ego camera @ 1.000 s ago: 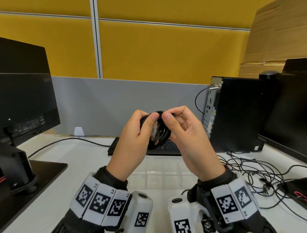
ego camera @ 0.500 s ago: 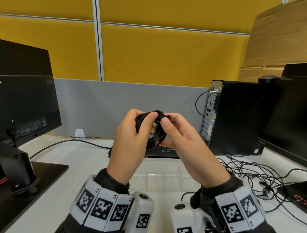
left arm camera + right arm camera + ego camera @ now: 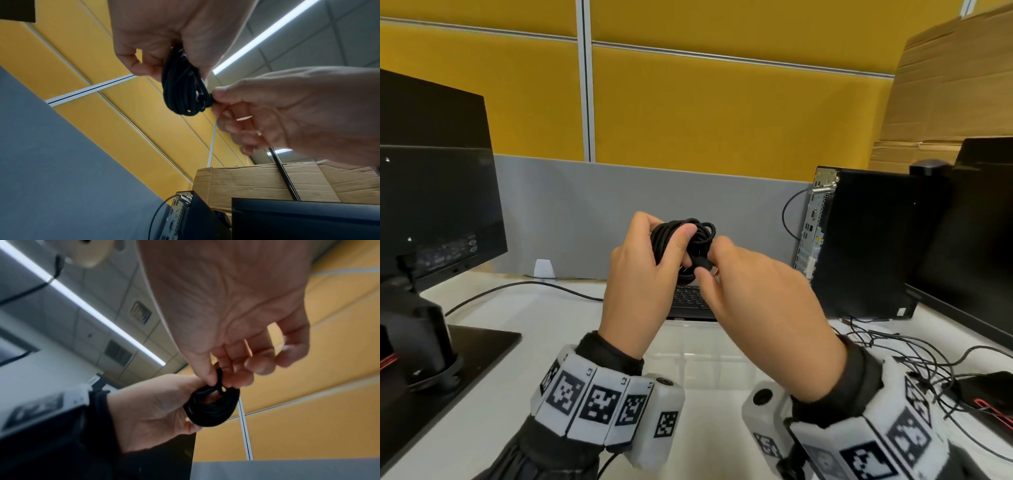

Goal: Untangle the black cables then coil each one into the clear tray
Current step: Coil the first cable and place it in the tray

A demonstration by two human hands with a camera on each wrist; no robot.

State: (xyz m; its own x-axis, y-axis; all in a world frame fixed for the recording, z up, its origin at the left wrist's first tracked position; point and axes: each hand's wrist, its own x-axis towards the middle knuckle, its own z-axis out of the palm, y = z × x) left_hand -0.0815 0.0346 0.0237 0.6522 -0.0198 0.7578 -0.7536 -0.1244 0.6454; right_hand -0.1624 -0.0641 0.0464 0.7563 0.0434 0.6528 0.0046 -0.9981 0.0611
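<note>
Left hand (image 3: 640,274) clamps the coiled black cable (image 3: 681,236) so loops hold. Right hand (image 3: 753,294) at 3 o'clock pinches its plug end (image 3: 705,263), likely tucking it before the clear tray (image 3: 688,359).

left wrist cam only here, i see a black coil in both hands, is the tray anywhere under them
Observer: Yes, the clear tray sits on the desk below the left hand and right hand.
Operator: more cables left to do
Observer: A loose tangle of black cables lies right of the tray.
Operator: what's the right hand pinching
Observer: The plug end of the coiled cable, with its metal tip showing.
</note>
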